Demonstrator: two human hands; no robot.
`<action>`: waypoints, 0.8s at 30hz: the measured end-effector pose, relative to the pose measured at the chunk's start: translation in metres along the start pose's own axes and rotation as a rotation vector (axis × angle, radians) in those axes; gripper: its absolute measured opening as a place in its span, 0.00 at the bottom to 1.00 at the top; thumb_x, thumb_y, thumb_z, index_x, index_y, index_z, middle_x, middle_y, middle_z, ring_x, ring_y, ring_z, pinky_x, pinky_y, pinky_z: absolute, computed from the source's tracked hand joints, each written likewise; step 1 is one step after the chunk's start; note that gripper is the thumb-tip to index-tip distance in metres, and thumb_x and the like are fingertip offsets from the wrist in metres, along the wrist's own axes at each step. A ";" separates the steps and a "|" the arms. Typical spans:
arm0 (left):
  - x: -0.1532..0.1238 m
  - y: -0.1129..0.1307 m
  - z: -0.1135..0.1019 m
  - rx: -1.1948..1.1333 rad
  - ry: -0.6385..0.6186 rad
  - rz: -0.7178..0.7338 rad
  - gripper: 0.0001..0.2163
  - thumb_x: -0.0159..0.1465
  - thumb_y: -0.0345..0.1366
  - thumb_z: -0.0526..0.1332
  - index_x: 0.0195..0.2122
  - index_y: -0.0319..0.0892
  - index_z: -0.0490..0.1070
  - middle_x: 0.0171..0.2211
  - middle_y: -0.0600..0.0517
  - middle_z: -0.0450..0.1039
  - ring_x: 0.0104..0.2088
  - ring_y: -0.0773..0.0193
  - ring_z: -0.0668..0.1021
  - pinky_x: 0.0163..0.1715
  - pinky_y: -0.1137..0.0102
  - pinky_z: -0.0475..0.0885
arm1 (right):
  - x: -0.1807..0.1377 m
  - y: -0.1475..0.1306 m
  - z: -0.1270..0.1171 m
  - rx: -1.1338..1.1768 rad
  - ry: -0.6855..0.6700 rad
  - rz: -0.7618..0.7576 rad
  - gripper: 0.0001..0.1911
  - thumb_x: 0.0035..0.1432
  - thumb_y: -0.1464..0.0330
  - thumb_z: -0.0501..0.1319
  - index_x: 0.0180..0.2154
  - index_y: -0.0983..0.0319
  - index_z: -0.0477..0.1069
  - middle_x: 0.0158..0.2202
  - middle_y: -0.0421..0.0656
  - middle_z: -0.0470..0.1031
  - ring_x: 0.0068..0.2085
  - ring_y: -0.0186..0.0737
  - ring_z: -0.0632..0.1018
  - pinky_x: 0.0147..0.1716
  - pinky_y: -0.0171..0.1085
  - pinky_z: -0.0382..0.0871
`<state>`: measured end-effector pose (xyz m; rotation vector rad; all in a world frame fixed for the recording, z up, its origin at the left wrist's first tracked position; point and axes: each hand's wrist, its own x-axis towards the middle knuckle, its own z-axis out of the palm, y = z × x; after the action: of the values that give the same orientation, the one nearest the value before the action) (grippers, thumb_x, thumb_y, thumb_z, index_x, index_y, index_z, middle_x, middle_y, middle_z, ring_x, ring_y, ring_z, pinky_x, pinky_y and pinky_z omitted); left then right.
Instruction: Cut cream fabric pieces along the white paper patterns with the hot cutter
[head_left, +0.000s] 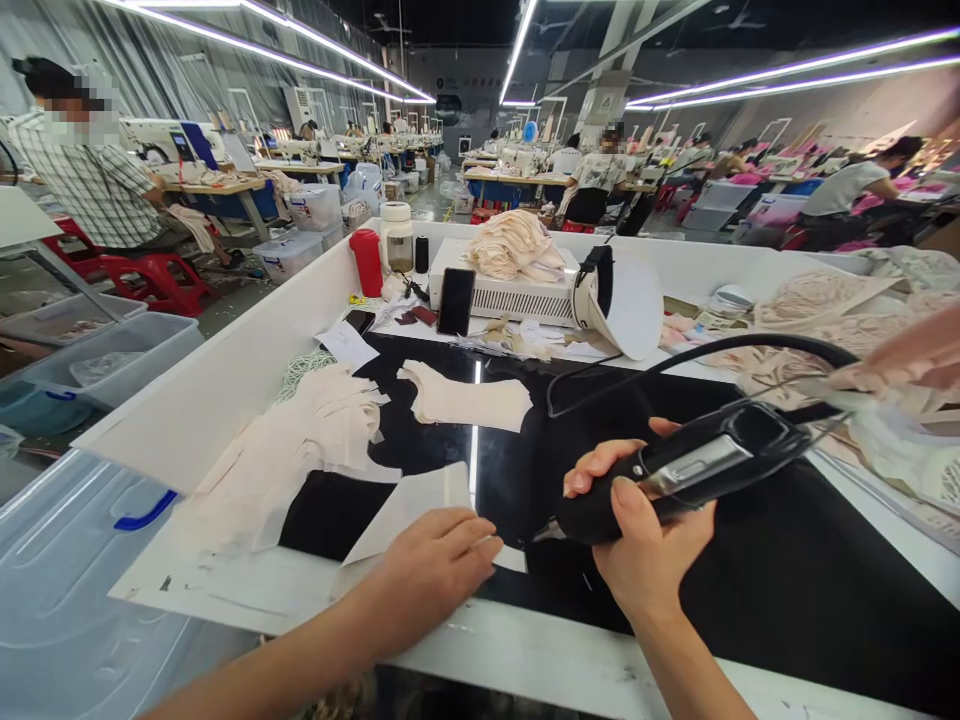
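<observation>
Fabric panel (420, 502) under flat, ungripping left hand (439, 560) appears unfinished; right hand (652, 560) clasps corded power tool (697, 465); whether fabric stack (472, 398) beyond left hand is finished, unclear

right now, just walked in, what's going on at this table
The person's right hand grips a black handheld tool, its metal tip pointing toward the near edge of a pale fabric piece. The left hand rests on that piece, over the black surface. Whether tip and fabric touch is hard to tell. More pale pieces lie in a pile to the left, and a smaller stack lies farther back.
</observation>
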<state>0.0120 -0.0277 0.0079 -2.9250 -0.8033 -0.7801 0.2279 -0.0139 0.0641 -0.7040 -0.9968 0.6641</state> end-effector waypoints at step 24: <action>0.002 0.006 0.010 -0.019 -0.074 0.040 0.11 0.77 0.37 0.56 0.54 0.37 0.71 0.46 0.46 0.77 0.47 0.57 0.79 0.48 0.61 0.78 | -0.018 0.002 0.006 0.011 -0.047 0.029 0.26 0.62 0.66 0.70 0.58 0.51 0.65 0.34 0.36 0.74 0.29 0.37 0.76 0.29 0.39 0.76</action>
<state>0.0206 -0.0307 0.0006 -2.9934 -0.7434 -0.6840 0.2155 -0.0253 0.0559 -0.6966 -1.0273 0.7141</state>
